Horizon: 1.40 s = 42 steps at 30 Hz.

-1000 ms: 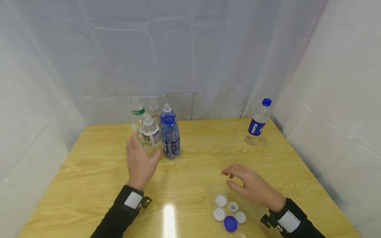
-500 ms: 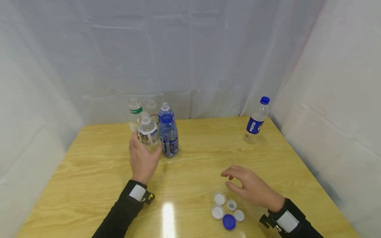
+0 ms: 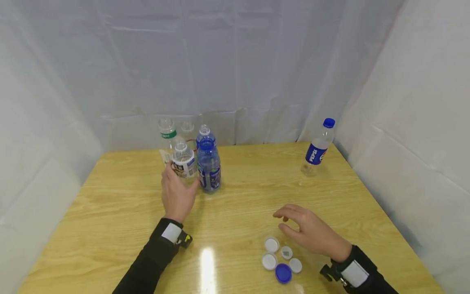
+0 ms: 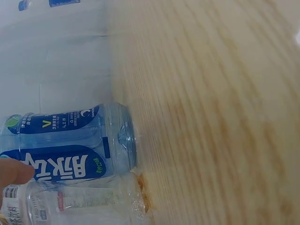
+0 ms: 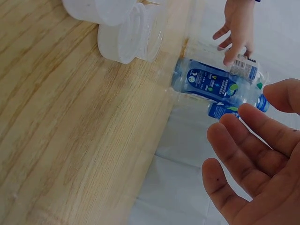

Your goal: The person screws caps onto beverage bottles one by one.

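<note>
A clear bottle (image 3: 184,164) with a white printed label stands uncapped among other bottles at the table's left back. My left hand (image 3: 178,198) grips it from the front, thumb on the right side and fingers on the left. In the left wrist view only the thumb (image 4: 16,171) shows, by the label. Right beside stands a blue-tinted bottle (image 3: 209,173) with a blue label. Over the table at right, my right hand (image 3: 312,232) is loosely bent and holds nothing. Several white caps (image 3: 269,261) and a blue cap (image 3: 283,273) lie in front of it.
Behind the gripped bottle stand a green-banded bottle (image 3: 168,132), another clear bottle (image 3: 188,130) and a second blue bottle (image 3: 204,132). A Pepsi bottle (image 3: 317,151) with its blue cap on stands at the back right. White sheets (image 3: 235,61) hang behind and beside the wooden table (image 3: 110,212).
My left hand has moved slightly forward and narrowed around the clear bottle. The right hand, the caps and the other bottles stay put.
</note>
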Each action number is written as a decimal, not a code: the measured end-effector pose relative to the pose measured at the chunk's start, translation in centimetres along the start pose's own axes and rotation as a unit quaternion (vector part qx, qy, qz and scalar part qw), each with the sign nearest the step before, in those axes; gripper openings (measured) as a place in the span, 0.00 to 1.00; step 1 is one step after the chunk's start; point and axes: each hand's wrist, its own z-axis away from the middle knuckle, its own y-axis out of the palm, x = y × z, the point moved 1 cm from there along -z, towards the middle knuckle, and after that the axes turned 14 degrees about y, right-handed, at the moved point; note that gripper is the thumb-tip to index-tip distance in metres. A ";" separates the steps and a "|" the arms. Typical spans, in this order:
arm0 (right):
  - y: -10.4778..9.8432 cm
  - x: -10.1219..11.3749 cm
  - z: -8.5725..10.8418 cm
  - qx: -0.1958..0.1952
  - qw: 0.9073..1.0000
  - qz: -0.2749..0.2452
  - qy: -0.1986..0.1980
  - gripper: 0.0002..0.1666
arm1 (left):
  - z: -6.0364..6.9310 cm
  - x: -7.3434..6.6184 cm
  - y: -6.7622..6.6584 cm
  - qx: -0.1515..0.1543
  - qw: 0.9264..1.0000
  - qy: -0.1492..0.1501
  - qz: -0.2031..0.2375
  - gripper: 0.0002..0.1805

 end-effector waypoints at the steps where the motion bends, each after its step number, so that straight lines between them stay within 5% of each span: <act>1: 0.0 0.0 0.0 0.002 1.000 0.001 0.002 0.15 | 0.0 0.0 0.1 0.000 1.000 0.000 0.000 0.53; 25: 0.1 0.2 0.2 0.014 1.000 -0.001 0.018 0.15 | 0.2 0.0 -1.2 0.005 1.000 -0.024 0.009 0.47; 42: -0.1 0.1 0.2 0.017 1.000 -0.010 0.020 0.15 | 1.2 -2.8 -3.8 0.012 0.999 0.019 0.033 0.47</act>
